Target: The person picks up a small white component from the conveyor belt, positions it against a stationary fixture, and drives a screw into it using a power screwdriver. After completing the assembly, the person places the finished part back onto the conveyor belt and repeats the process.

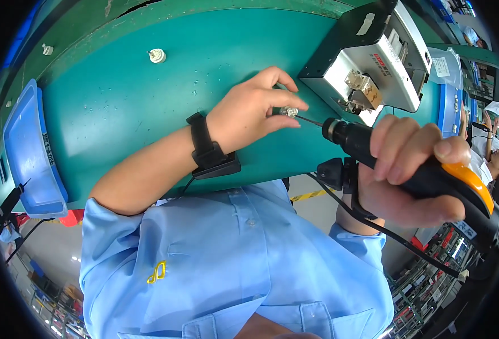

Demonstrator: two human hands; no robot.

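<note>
Between the thumb and fingertips of my left hand (246, 110) is a small part, white and metallic (289, 112), held just above the green work surface (119, 124). My right hand (410, 161) wraps round a black and orange electric screwdriver (354, 140). Its thin bit points left and reaches up to the small part; whether the tip sits in a screw is too small to tell. A black band (203, 141) circles my left wrist.
A silver and black machine (393, 68) stands at the back right, close to both hands. A white round part (157, 55) lies at the back, another (47, 50) at far left. A blue tray (26, 141) is on the left. The screwdriver's cable (399, 244) runs below my right arm.
</note>
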